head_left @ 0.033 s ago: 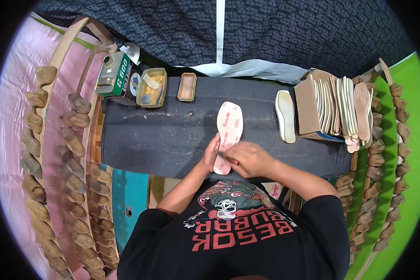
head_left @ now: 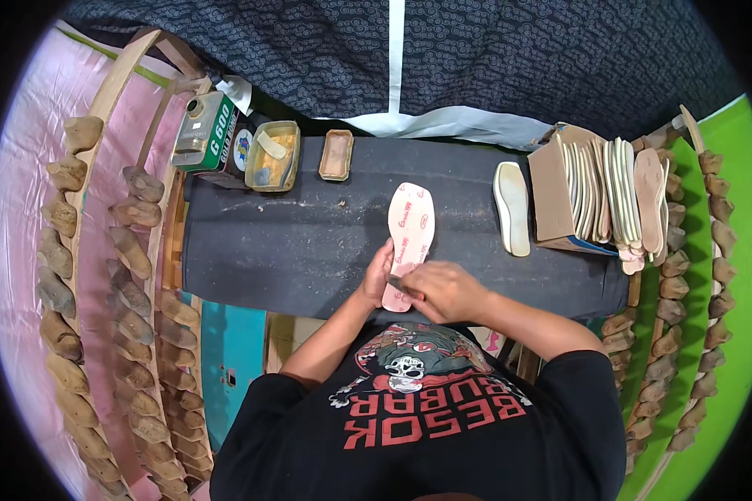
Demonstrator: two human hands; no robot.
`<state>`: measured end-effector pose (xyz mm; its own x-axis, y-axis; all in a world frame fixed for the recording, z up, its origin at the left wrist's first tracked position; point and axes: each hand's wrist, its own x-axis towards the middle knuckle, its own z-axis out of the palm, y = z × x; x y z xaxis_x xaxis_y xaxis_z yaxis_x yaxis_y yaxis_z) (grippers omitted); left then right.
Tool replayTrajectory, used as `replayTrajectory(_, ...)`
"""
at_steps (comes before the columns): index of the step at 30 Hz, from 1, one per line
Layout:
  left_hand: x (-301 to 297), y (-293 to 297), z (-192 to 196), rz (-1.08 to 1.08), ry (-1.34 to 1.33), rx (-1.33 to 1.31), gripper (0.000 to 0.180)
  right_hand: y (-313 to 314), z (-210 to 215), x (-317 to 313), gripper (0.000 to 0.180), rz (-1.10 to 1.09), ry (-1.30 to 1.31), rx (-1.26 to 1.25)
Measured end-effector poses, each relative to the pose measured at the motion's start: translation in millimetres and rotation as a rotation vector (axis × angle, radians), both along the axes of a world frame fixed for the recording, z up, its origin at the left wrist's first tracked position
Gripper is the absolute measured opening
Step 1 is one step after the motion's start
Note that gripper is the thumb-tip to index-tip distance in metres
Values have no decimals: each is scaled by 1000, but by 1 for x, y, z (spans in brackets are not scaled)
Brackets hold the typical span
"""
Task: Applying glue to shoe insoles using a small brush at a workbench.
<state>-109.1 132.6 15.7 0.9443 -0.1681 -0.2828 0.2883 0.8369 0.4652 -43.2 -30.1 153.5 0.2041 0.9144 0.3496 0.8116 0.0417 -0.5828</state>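
A pale pink insole [head_left: 411,219] with red print lies lengthwise before me, over the near middle of the dark table. My left hand [head_left: 378,272] is closed on its left edge, toward the narrower near end. My right hand [head_left: 444,289] is closed around a short dark tool [head_left: 399,285], whose kind I cannot make out. The tool's tip is over the near part of the insole and points left, toward my left fingers. Beyond my right hand, a single white-edged sole [head_left: 510,209] rests on the table.
A cardboard box [head_left: 551,190] packed with soles stands on the right. At the back left are a green metal can [head_left: 205,134], a yellowish tub [head_left: 273,185] with spreaders, and a small tray [head_left: 335,155]. Racks of wooden shoe lasts [head_left: 61,215] line both sides.
My right hand, smeared by motion before, now shows sharply, slightly lower. The dark tool is plainer to see. The insole and my left hand stay in place.
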Motion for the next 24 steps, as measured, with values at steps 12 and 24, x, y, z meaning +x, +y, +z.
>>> replayTrajectory(12, -27, -2, -39, -160, -11, -155, 61, 19, -12, 77, 23, -419, -73, 83)
replayTrajectory(24, -26, 14, -37, -49, 21, -229, 60, 1, -21, 38, 25, -343, 42, 4)
